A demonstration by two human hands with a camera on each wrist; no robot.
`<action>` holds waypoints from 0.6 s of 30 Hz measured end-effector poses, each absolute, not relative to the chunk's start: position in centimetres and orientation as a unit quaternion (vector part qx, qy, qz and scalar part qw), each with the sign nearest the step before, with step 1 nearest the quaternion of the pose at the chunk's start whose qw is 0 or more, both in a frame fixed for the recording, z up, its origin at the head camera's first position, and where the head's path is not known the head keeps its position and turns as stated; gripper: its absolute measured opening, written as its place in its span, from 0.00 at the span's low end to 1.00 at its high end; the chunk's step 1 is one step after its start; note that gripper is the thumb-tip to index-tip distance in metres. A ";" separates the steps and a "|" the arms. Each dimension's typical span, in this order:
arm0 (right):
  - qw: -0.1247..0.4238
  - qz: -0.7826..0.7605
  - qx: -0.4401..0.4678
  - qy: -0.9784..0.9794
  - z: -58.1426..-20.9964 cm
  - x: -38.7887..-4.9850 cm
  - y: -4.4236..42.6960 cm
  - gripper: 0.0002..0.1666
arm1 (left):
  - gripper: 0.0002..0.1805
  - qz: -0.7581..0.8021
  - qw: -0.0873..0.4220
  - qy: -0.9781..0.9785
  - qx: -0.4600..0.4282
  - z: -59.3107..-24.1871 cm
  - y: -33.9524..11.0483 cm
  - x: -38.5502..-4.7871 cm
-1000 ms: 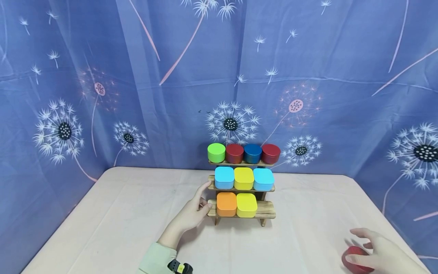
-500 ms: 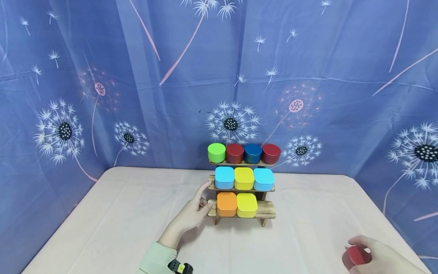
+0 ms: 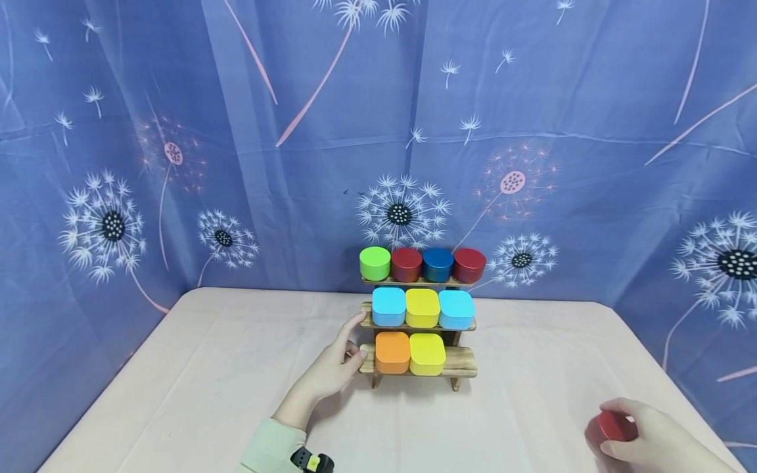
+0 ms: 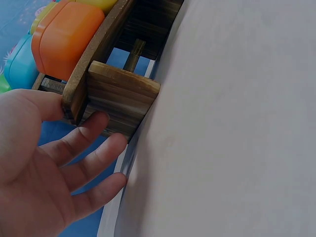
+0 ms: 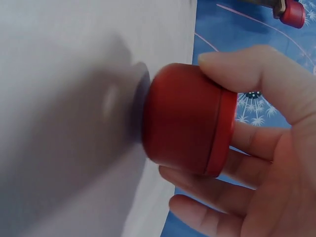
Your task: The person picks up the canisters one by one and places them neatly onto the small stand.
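Note:
My right hand [image 3: 656,437] holds a red round tin [image 5: 185,118] at the right front of the table, thumb on one side and fingers on the other. In the right wrist view the tin is tipped on its side, its shadow falling on the cloth. At the left end of a three-tier wooden stand [image 3: 460,361], my left hand [image 3: 331,371] touches the boards with thumb and index finger; its other fingers lie loosely spread beside the stand leg [image 4: 121,94]. An orange box [image 3: 392,353] and a yellow box [image 3: 427,354] sit on the lowest tier.
Two light blue boxes flank a yellow box [image 3: 422,308] on the middle tier. On the top tier stand a green tin [image 3: 375,263], a blue tin [image 3: 437,265] and two dark red tins. A blue dandelion-print curtain [image 3: 319,197] surrounds the pale table [image 3: 236,368].
My right hand has closed around the red tin and tilted it, moving it slightly left. The left hand and the stand have stayed in place.

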State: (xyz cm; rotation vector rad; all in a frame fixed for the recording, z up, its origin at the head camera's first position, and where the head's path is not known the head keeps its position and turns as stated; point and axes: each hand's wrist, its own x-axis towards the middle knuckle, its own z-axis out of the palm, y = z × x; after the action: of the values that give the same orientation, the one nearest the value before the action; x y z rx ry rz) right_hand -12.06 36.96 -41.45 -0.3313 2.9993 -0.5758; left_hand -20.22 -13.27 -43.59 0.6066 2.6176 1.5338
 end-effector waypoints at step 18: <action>-0.143 -0.193 -0.114 0.964 -41.2 -13.1 34.4 0.33 | 0.38 0.492 0.022 0.848 0.193 -43.4 -13.2 -20.1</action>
State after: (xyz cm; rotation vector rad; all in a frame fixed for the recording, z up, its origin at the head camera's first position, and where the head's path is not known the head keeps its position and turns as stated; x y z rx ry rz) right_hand -13.09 34.41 -41.18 -0.3931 3.3392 -0.6686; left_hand -20.14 -13.22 -43.44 0.5972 2.6294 1.5259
